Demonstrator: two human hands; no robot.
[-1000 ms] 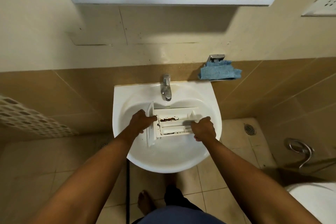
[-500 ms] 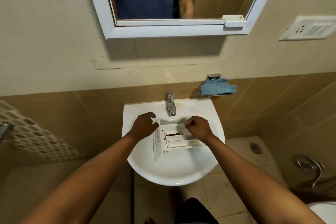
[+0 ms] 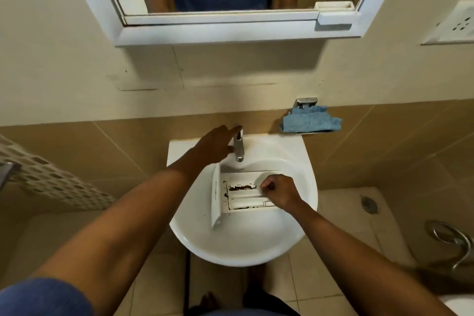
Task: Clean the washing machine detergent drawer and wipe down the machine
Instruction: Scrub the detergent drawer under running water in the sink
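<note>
A white drawer (image 3: 241, 197), streaked with brown grime, lies in the sink (image 3: 230, 251) below the tap (image 3: 239, 147). The person's left hand (image 3: 218, 143) reaches the tap, fingers straight, forefinger on its top. The right hand (image 3: 280, 191), fingers curled, grips the drawer's right end. Rinsing looks about to begin. The next move is likely to open the tap while steadying the drawer.
</note>
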